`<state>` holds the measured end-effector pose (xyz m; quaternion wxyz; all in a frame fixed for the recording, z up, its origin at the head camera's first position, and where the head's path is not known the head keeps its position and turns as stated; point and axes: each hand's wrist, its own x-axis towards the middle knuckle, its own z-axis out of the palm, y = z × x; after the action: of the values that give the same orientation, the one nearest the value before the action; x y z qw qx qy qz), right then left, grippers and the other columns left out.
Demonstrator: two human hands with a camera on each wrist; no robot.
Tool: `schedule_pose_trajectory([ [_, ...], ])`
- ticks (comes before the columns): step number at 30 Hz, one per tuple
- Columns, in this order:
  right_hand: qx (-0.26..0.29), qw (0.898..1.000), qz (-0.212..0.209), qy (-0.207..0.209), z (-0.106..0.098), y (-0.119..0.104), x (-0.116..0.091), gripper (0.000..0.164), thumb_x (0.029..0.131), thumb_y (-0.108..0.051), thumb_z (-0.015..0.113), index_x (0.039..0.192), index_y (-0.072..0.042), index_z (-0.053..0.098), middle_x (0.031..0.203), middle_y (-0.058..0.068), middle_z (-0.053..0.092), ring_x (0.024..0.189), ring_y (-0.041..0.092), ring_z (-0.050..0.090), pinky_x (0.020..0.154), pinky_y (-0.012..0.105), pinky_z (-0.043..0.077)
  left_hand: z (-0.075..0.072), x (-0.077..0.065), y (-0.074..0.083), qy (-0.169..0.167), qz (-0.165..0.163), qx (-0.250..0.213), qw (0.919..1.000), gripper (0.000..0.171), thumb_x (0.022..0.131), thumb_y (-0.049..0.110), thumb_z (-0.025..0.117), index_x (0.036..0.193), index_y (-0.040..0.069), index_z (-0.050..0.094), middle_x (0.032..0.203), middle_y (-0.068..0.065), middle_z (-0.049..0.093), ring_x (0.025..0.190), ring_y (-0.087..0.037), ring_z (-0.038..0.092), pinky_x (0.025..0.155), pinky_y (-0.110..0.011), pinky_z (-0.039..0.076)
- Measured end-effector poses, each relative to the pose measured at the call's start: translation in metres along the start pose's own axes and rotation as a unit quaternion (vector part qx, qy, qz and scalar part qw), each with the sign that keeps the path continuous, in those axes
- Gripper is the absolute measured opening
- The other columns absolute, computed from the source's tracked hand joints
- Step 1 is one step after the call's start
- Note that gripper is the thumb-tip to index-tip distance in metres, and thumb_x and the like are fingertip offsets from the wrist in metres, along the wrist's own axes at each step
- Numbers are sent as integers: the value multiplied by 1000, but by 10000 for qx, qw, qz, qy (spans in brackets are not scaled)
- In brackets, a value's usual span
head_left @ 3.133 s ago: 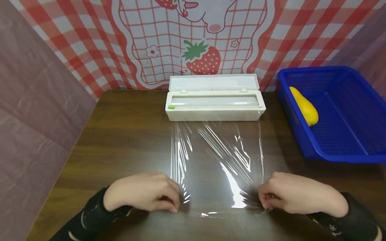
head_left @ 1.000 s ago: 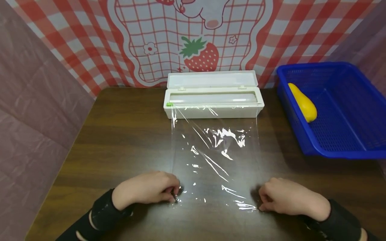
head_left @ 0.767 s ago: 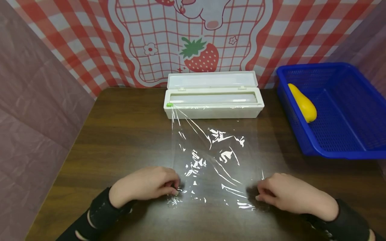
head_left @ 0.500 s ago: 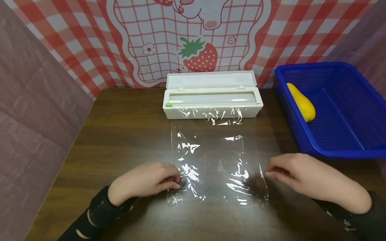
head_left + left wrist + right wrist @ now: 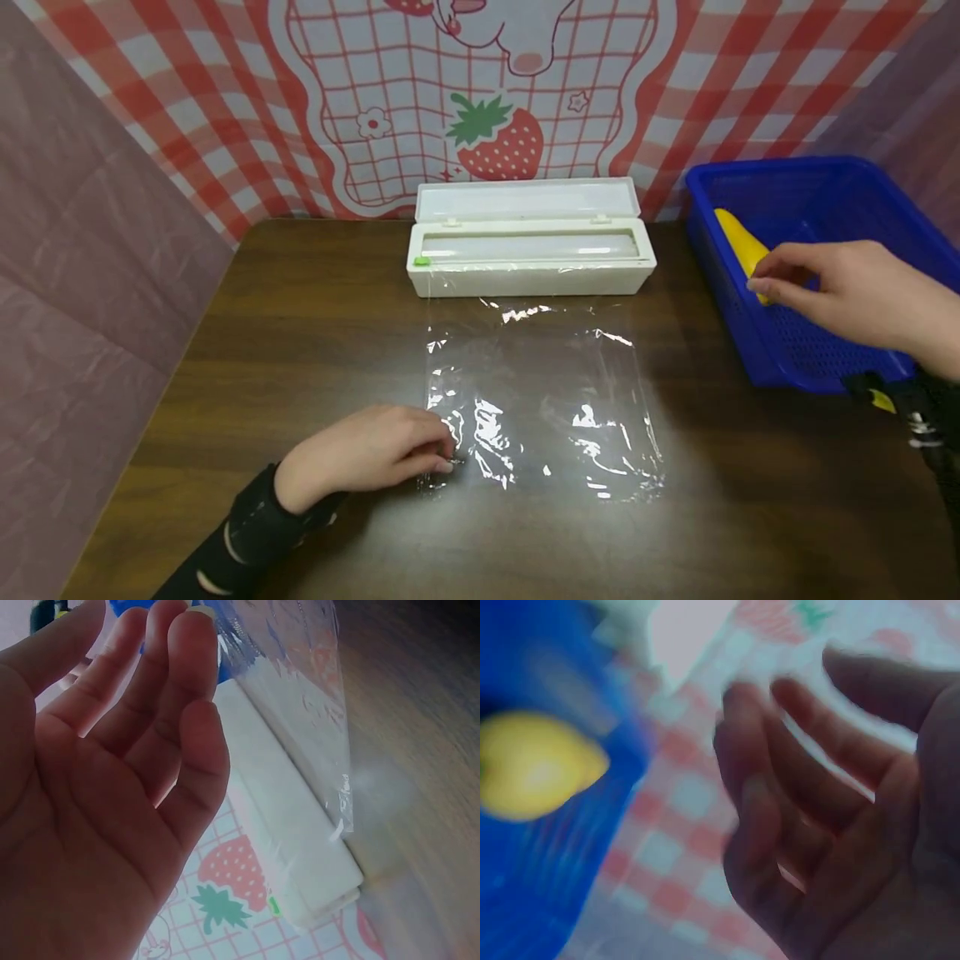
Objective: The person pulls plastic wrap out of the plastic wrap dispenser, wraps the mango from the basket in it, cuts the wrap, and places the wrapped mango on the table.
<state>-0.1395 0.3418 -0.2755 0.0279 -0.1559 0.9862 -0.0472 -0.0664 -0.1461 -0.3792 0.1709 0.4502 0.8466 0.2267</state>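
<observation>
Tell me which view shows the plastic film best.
The head view: the film shows from the box to its near edge. The left wrist view catches only part; the right wrist view, none discernible.

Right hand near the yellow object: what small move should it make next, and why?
Probably bring the right hand to the yellow object and grip it: the hand is empty, fingers loosely curved, and the object lies in the blue basket.

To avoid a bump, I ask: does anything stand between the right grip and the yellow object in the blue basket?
Nothing visible does. The right grip hovers over the open blue basket; the yellow object lies inside, with the basket wall beside it, not over it.
</observation>
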Motion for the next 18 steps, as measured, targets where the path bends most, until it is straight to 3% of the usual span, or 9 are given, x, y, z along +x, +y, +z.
schedule_pose_trajectory([
  [4,-84,9989,443,-124,1,35,32,37,105,-24,52,109,11,62,83,16,66,67,27,59,61,48,48,0,0,0,-54,-37,-14,10000,11,99,34,63,93,26,63,83,20,54,73,1,52,70,-22,48],
  [9,1,9951,803,-574,0,67,62,52,107,-34,44,118,15,57,99,31,61,78,37,58,68,53,45,1,-2,0,-58,-74,-5,10000,11,99,36,63,93,26,64,83,20,55,73,2,53,70,-22,48],
  [14,195,9904,829,-1088,1,81,79,60,105,-42,42,126,14,51,113,38,56,92,47,57,73,58,45,3,-1,0,-71,-65,-59,9999,11,99,34,63,92,26,63,83,20,55,73,1,52,70,-22,47],
  [18,357,9863,705,-1449,7,83,89,64,105,-44,42,131,13,47,115,39,56,97,51,56,76,60,46,4,0,-1,-55,-66,-83,9999,11,99,33,64,91,26,63,82,19,54,73,1,52,69,-22,46],
])
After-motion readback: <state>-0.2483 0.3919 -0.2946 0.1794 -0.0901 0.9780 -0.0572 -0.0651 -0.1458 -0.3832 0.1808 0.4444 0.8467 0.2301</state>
